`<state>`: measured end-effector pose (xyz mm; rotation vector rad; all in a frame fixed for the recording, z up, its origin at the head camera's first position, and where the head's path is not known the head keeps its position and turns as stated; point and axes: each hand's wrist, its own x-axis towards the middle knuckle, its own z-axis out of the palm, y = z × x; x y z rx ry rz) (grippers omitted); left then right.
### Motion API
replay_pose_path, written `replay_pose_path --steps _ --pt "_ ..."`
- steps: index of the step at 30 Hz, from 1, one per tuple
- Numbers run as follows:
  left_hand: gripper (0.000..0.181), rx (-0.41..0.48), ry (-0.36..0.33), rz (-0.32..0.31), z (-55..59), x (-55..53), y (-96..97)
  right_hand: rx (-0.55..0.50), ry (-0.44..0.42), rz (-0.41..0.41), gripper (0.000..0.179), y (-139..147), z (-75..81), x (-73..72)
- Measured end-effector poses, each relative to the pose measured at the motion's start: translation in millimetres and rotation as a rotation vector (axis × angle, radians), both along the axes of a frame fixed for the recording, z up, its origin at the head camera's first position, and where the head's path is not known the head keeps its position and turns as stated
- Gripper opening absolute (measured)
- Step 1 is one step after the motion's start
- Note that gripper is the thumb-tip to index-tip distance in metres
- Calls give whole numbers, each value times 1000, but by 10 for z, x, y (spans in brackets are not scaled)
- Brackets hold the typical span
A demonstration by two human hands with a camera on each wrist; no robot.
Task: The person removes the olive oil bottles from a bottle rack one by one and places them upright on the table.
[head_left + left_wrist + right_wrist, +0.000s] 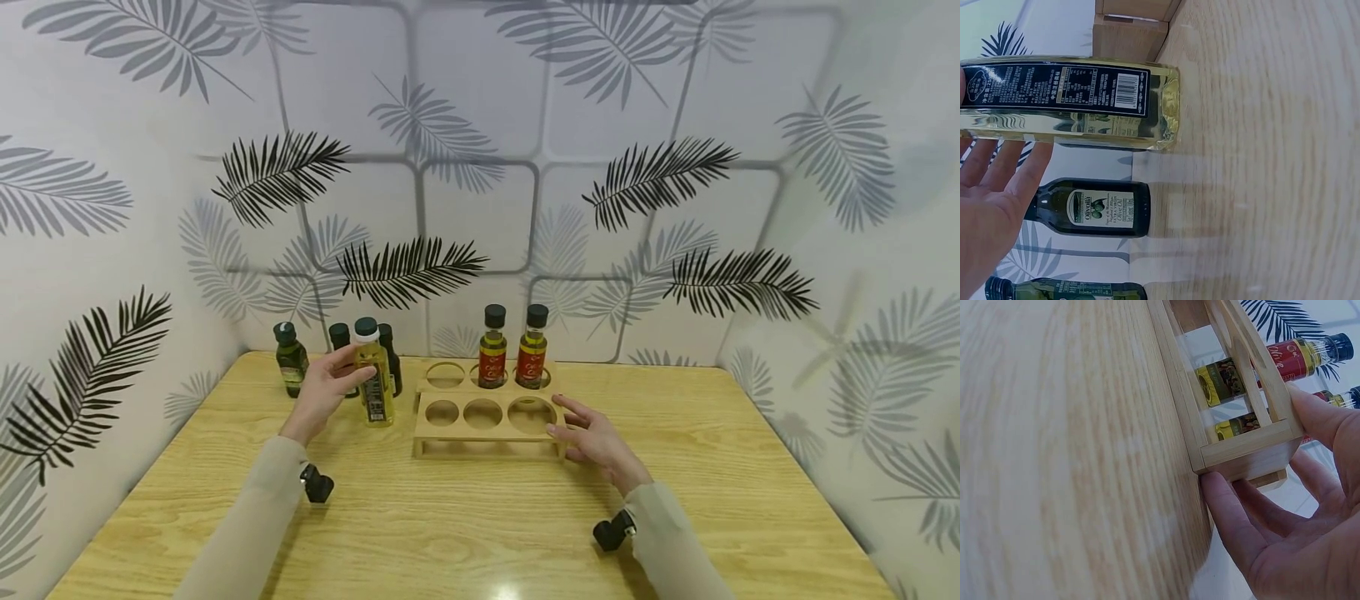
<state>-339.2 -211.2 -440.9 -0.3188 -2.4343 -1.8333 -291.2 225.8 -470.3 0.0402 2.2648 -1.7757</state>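
Observation:
My left hand [327, 390] grips a clear bottle of yellow oil [377, 387] around its upper part, thumb on one side and fingers on the other. The bottle has a dark cap and a black label with a barcode, and its base is close over the table in the left wrist view. A two-tier wooden bottle rack [491, 433] with round holes stands right of it. My right hand [596, 437] holds the rack's right end, with fingertips on its top edge and lower corner. Two red-labelled olive oil bottles [492, 358] stand in the rack's back row.
Left of the rack, a green oil bottle [291, 360] and dark bottles [395, 371] stand near the wall, partly hidden behind my left hand and the held bottle. The wooden table [450, 525] meets a leaf-patterned wall [465, 208] at the back.

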Motion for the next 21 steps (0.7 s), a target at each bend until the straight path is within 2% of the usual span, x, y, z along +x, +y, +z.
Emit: replay_pose_path --steps 6,21 --pt "83 -13 -18 -19 15 -12 -8 -1 -3 6 65 4 -28 -17" --pt "81 -18 -18 -4 7 0 12 10 9 0 65 -3 11 12"
